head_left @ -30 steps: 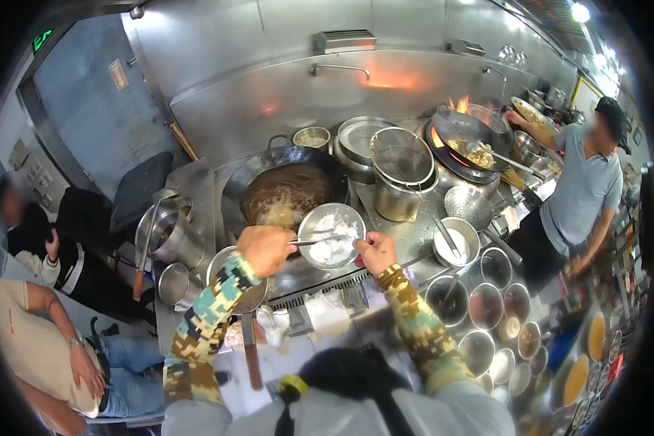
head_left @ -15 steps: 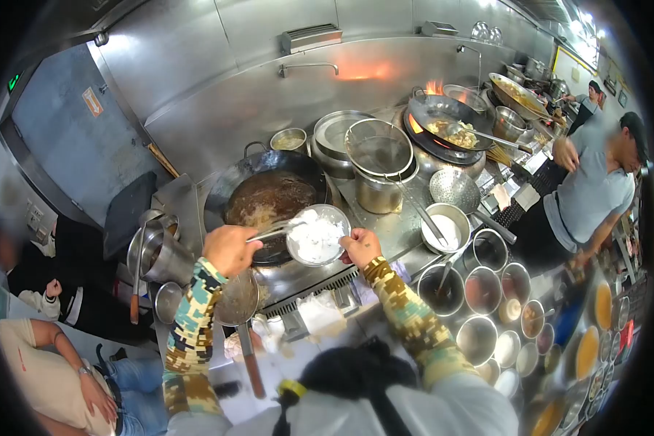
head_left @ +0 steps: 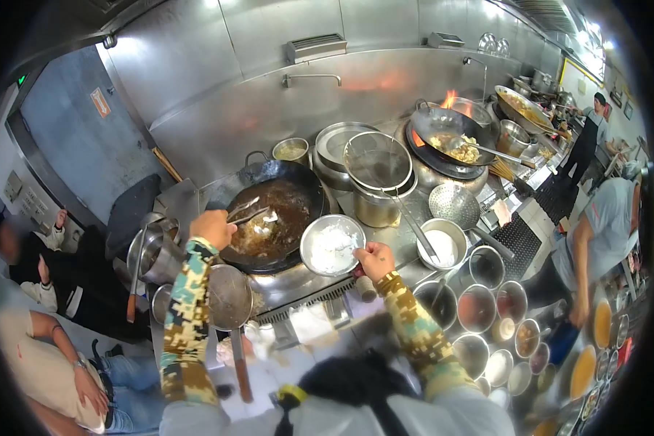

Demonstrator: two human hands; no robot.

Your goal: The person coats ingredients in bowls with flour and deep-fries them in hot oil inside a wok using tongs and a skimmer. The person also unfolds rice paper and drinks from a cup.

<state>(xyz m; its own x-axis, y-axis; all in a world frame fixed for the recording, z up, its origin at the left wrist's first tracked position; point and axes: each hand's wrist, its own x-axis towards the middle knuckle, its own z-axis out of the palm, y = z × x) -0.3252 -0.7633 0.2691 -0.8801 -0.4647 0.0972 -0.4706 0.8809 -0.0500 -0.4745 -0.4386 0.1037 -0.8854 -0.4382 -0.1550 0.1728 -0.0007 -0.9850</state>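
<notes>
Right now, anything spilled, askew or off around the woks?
No obvious spill or damage. The one standout: flames show above the far rim of the right-hand wok, open fire outside the pan, though possibly normal wok cooking.

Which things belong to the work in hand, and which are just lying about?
In use:
long silver metal tongs, in the left hand
shallow round steel bowl of white-coated pieces, in the right hand
round black wok of dark brown liquid

Apparently lying about:
round steel wire strainer, on a steel pot
round perforated steel ladle
round steel strainer with brown handle
</notes>
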